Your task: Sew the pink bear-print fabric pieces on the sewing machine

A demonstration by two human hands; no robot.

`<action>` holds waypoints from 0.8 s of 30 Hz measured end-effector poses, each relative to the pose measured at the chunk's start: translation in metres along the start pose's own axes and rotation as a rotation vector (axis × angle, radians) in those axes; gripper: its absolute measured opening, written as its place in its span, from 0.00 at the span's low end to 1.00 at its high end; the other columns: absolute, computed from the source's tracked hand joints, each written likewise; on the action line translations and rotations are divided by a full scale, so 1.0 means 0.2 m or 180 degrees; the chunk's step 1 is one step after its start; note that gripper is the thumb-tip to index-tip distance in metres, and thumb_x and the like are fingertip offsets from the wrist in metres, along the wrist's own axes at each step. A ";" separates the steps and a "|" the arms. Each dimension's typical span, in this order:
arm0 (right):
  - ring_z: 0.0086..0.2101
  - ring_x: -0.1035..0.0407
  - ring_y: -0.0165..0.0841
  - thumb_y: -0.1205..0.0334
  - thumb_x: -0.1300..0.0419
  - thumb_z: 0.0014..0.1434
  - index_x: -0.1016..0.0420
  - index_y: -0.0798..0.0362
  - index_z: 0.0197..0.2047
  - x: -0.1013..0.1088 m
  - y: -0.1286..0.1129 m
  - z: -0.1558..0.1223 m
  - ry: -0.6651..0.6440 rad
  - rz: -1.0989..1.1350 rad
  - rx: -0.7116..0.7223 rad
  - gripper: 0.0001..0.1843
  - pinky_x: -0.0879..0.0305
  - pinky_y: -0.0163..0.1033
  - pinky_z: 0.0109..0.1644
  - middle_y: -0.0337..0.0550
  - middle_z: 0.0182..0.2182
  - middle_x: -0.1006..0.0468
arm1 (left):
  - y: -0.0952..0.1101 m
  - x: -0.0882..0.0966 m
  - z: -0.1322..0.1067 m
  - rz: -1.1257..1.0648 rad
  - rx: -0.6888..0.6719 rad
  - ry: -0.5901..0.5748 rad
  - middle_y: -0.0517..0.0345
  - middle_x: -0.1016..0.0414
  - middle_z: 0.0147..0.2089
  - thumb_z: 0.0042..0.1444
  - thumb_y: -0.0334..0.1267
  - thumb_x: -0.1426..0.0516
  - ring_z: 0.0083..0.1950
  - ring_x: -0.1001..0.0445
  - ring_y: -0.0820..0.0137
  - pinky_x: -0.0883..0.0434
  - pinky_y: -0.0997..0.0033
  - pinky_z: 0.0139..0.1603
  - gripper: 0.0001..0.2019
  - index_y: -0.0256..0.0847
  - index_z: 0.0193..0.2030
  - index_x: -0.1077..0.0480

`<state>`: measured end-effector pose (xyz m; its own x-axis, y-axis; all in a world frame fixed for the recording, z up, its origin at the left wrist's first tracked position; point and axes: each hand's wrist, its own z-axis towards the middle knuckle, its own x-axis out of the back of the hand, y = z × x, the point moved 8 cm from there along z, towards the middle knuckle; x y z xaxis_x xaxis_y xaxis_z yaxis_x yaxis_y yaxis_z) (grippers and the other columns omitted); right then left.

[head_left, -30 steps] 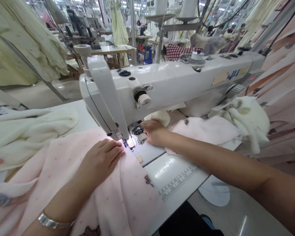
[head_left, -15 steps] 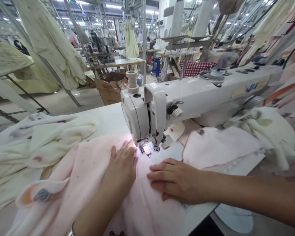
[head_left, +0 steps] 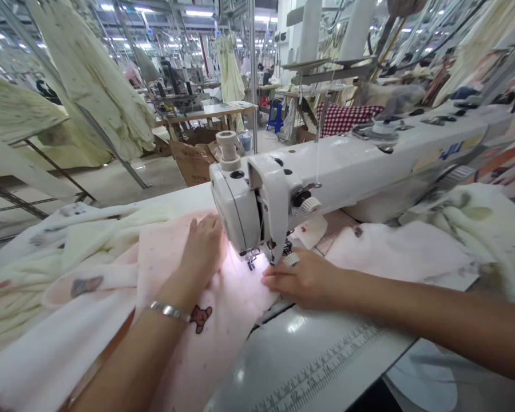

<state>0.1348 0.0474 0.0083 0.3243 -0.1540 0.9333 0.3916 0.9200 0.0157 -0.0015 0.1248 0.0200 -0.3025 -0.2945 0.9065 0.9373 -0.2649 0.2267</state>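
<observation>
The left arm comes up from the bottom left of the frame, and its hand [head_left: 203, 246] lies flat and open on the pink cloth [head_left: 236, 294], with the fingers pointing up, next to the sewing machine [head_left: 347, 163]. The right arm reaches in from the right edge, its hand [head_left: 302, 279] bent low with fingertips on the cloth's edge near the middle, but I can't tell if they pinch it. The cloth lies on the white counter [head_left: 257, 375], from the middle down to the bottom.

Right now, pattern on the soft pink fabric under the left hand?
Pink fabric: faint dots, brown bear print; best in head view.
</observation>
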 end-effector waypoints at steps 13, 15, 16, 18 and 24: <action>0.37 0.39 0.34 0.61 0.47 0.63 0.29 0.42 0.50 -0.04 -0.10 -0.01 -0.0452 0.0648 0.0293 0.14 0.45 0.40 0.38 0.45 0.40 0.31 | 0.28 0.13 -0.56 -0.0665 -0.0184 0.0055 0.56 0.31 0.39 0.57 0.32 0.50 0.39 0.31 0.69 0.32 0.69 0.38 0.05 0.42 0.32 0.36; 0.38 0.39 0.35 0.60 0.47 0.62 0.29 0.41 0.50 -0.03 -0.11 -0.02 -0.0454 0.0731 0.0373 0.14 0.44 0.41 0.39 0.45 0.40 0.32 | 0.26 0.13 -0.54 -0.0714 -0.0084 0.0208 0.59 0.31 0.35 0.58 0.33 0.50 0.36 0.31 0.70 0.32 0.70 0.36 0.05 0.42 0.33 0.35; 0.38 0.39 0.35 0.62 0.46 0.61 0.28 0.42 0.48 -0.03 -0.11 -0.02 -0.0429 0.0797 0.0415 0.13 0.44 0.42 0.40 0.45 0.40 0.31 | 0.28 0.12 -0.53 -0.0657 -0.0123 0.0186 0.58 0.31 0.34 0.58 0.33 0.50 0.35 0.32 0.69 0.33 0.69 0.35 0.06 0.42 0.32 0.34; 0.37 0.37 0.34 0.65 0.46 0.58 0.25 0.47 0.42 -0.01 -0.10 -0.02 -0.0321 0.0920 0.0378 0.11 0.43 0.42 0.41 0.44 0.37 0.29 | 0.33 0.08 -0.53 -0.0432 -0.0346 0.0041 0.57 0.32 0.31 0.59 0.34 0.51 0.35 0.33 0.67 0.33 0.65 0.35 0.09 0.40 0.29 0.34; 0.33 0.35 0.32 0.63 0.48 0.60 0.28 0.56 0.38 -0.01 -0.08 0.00 0.0109 0.0931 0.0211 0.09 0.41 0.39 0.39 0.42 0.30 0.25 | 0.38 0.03 -0.59 -0.0173 -0.0668 -0.0153 0.54 0.31 0.34 0.59 0.33 0.50 0.37 0.34 0.64 0.33 0.55 0.42 0.07 0.39 0.33 0.31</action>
<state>0.1275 0.0326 0.0059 0.4443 0.1099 0.8891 0.2205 0.9485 -0.2275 0.0482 -0.0050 0.0019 -0.3383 -0.2316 0.9121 0.8616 -0.4660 0.2012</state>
